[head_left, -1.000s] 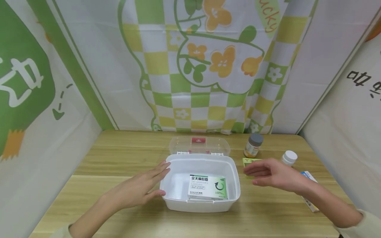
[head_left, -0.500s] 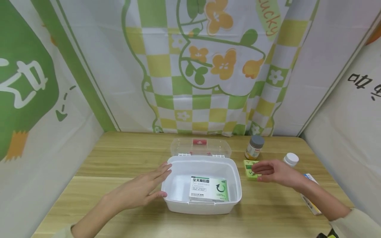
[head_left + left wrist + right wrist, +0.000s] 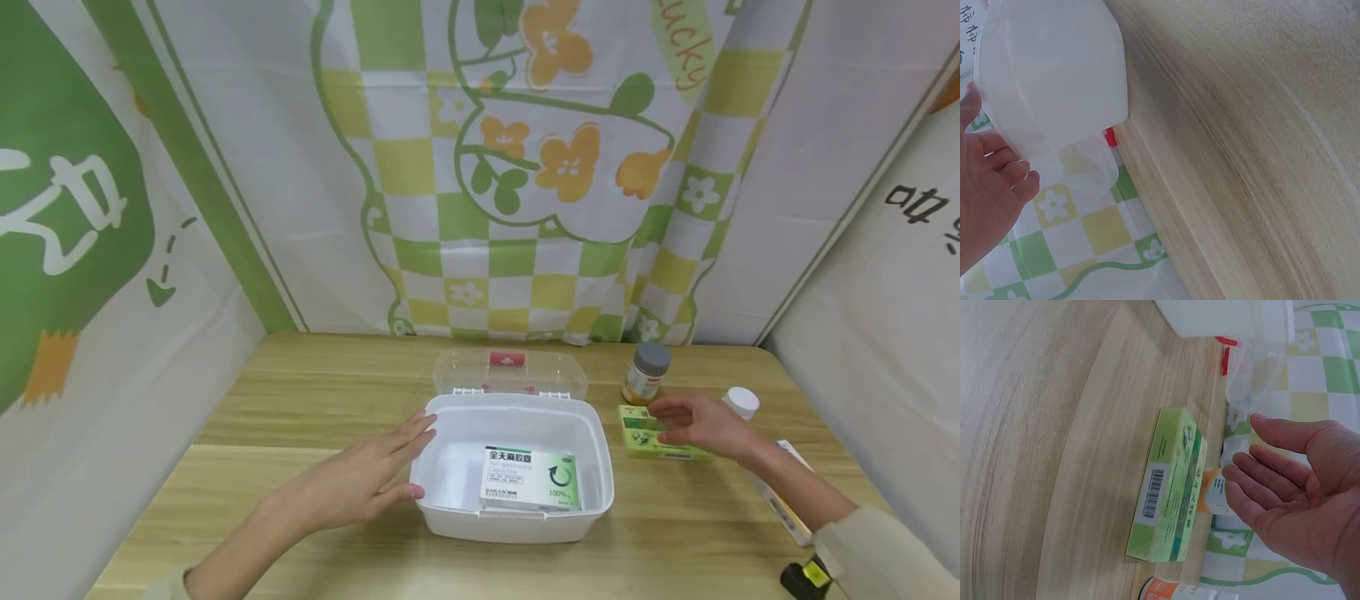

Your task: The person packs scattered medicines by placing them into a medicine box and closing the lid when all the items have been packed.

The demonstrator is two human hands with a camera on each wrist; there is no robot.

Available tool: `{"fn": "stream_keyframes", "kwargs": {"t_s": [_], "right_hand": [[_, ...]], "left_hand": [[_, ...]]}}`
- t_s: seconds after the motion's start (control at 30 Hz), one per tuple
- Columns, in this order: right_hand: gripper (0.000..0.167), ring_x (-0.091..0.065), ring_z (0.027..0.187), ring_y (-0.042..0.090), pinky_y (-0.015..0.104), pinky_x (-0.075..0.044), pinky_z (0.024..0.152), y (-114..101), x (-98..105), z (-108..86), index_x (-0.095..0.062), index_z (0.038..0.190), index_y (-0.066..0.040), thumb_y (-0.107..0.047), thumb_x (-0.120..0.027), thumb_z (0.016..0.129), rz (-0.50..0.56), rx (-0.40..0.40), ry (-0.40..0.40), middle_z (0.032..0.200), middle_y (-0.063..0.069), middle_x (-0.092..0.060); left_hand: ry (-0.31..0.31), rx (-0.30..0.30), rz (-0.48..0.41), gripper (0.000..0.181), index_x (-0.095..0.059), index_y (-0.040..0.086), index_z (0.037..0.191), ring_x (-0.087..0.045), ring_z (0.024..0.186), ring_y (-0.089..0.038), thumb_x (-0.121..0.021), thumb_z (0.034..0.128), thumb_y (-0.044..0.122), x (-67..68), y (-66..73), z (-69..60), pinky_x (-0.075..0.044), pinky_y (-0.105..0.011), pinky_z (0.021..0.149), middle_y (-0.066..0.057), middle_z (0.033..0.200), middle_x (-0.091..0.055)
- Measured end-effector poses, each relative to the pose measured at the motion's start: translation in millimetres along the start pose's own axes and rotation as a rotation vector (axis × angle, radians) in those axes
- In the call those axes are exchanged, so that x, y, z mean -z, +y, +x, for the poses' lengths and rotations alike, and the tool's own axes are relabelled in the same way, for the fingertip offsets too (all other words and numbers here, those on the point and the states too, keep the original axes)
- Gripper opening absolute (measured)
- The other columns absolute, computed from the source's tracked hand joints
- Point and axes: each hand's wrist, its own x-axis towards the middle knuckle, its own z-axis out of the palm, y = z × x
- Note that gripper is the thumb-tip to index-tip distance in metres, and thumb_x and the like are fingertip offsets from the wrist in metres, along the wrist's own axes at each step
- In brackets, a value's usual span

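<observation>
My left hand (image 3: 360, 479) has its fingers extended at the left rim of a white plastic medicine box (image 3: 517, 528). In the left wrist view its fingers (image 3: 1013, 170) rest along the box wall. The clear lid (image 3: 551, 371) is swung back on its hinges. Inside lies a white-and-green capsule carton (image 3: 528, 479). My right hand (image 3: 705, 425) hovers over a light-green medicine carton (image 3: 645, 442) lying on the table, partly covering it. The right wrist view shows a gap between the relaxed fingers (image 3: 1260, 481) and the green carton (image 3: 1172, 487); the palm holds nothing.
Behind the green carton stands a grey-capped bottle (image 3: 647, 371). A white-capped bottle (image 3: 742, 402) is farther right. A slim blue-and-white carton (image 3: 787, 512) lies partly under the right forearm. A dark bottle (image 3: 806, 581) lies near the front right. Patterned curtains enclose the wooden table (image 3: 322, 383).
My right hand has shifted slightly right and back, uncovering more of the green carton. The dark bottle has come into view. My left hand stays at the box rim.
</observation>
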Motion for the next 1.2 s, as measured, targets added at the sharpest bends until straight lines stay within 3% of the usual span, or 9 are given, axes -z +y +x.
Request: {"fn": "stream_keyframes", "kwargs": {"t_s": [0.13,0.47,0.8,1.0,1.2], "right_hand": [[0.051,-0.058,0.120,0.052,0.058,-0.052,0.098,6.7,0.6,3.6,-0.056,0.128,0.014,-0.011,-0.074,0.087,-0.069,0.028,0.043,0.131,0.034,-0.058],[0.054,-0.062,0.111,0.051,0.063,-0.049,0.095,34.8,-2.2,24.1,-0.065,0.118,0.009,-0.015,-0.085,0.073,-0.314,0.102,0.128,0.120,0.031,-0.066],[0.060,-0.064,0.105,0.046,0.060,-0.051,0.093,50.1,-6.3,37.5,-0.065,0.114,0.008,-0.016,-0.090,0.065,-0.434,0.122,0.078,0.113,0.027,-0.069],[0.062,-0.063,0.106,0.048,0.061,-0.050,0.093,45.1,-7.5,41.2,-0.063,0.117,0.009,-0.013,-0.089,0.066,-0.464,0.135,0.032,0.115,0.029,-0.067],[0.063,-0.063,0.107,0.048,0.060,-0.051,0.094,39.1,-7.9,43.0,-0.065,0.114,0.011,-0.010,-0.092,0.061,-0.480,0.157,0.035,0.115,0.029,-0.067]], "left_hand": [[0.004,-0.002,0.001,0.073,-0.034,0.000,0.154,-0.029,0.151,-0.032,-0.046,0.1023,0.050,0.1,0.1,-0.7,-0.041,-0.049,0.115,-0.014,0.165,-0.025],[0.000,-0.003,-0.005,0.073,-0.034,0.000,0.153,-0.030,0.150,-0.032,-0.046,0.1022,0.050,1.2,0.5,-0.1,-0.041,-0.049,0.114,-0.015,0.165,-0.026],[-0.008,0.011,-0.009,0.074,-0.033,0.002,0.154,-0.028,0.151,-0.030,-0.046,0.1021,0.052,1.2,1.2,-0.9,-0.040,-0.048,0.115,-0.013,0.165,-0.024],[-0.014,0.021,-0.018,0.073,-0.032,0.001,0.155,-0.028,0.151,-0.030,-0.045,0.1024,0.051,1.6,2.1,-2.3,-0.040,-0.049,0.115,-0.013,0.166,-0.023],[-0.007,0.015,-0.020,0.073,-0.032,0.003,0.155,-0.028,0.151,-0.031,-0.046,0.1025,0.051,1.5,1.6,-2.1,-0.041,-0.049,0.114,-0.013,0.166,-0.023]]}}
